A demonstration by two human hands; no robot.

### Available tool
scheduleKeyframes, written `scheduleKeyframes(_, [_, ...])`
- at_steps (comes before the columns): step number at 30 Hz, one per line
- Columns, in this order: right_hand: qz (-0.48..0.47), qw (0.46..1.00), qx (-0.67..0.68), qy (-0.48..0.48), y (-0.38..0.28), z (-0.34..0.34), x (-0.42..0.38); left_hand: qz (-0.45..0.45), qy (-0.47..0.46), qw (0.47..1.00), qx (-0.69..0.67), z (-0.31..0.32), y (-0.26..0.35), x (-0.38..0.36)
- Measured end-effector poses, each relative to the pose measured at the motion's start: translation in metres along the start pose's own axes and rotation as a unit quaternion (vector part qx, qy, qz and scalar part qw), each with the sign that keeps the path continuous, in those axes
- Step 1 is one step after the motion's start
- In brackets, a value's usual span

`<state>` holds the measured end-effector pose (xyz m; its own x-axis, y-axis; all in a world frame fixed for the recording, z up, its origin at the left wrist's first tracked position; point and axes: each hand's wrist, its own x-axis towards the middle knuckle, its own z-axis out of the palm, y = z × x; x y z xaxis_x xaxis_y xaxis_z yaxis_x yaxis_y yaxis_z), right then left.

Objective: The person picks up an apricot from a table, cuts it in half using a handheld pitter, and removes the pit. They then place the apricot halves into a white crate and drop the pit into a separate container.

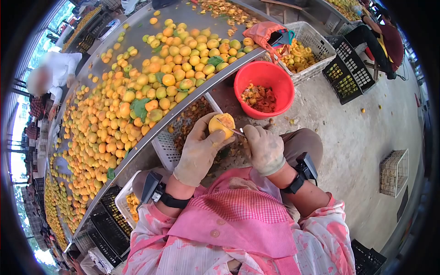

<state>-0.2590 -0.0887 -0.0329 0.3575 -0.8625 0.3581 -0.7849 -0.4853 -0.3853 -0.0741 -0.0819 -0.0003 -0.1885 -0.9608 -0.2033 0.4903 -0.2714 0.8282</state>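
My left hand (198,149), in a pale glove, holds a yellow-orange fruit (222,126) between thumb and fingers. The fruit's upper face is cut and shows its flesh. My right hand (266,145), also gloved, is closed around a small metal tool (238,132) whose thin end reaches the fruit; its handle is mostly hidden in the fingers. Just beyond my hands a red bucket (283,85) holds orange-brown fruit scraps (259,97). To the left, many whole fruits (156,94) with some green leaves lie on a metal table (133,33).
A white crate (313,34) with cut fruit stands behind the bucket, a pink bag (265,33) at its side. Black crates (349,66) and a wire-like basket (393,173) are on the right floor. Other people sit at far right (389,39) and stand at left (59,68).
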Motion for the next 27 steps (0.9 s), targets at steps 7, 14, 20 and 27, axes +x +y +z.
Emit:
scheduleKeyframes(7, [-0.045, 0.996, -0.061, 0.044, 0.019, 0.004, 0.005, -0.02, 0.024, 0.995, 0.09, 0.003, 0.003, 0.006])
scheduleKeyframes(14, [-0.089, 0.99, -0.094, 0.064, 0.042, -0.007, 0.018, -0.046, -0.02, 0.998, 0.027, 0.011, 0.005, 0.021])
scheduleKeyframes(20, [0.288, 0.956, -0.009, -0.053, 0.093, 0.008, 0.032, -0.047, -0.023, 0.997, 0.051, 0.012, 0.008, 0.028])
scheduleKeyframes(27, [0.408, 0.788, 0.455, -0.073, 0.079, -0.003, 0.039, -0.017, -0.024, 0.999, 0.035, -0.002, 0.003, 0.023])
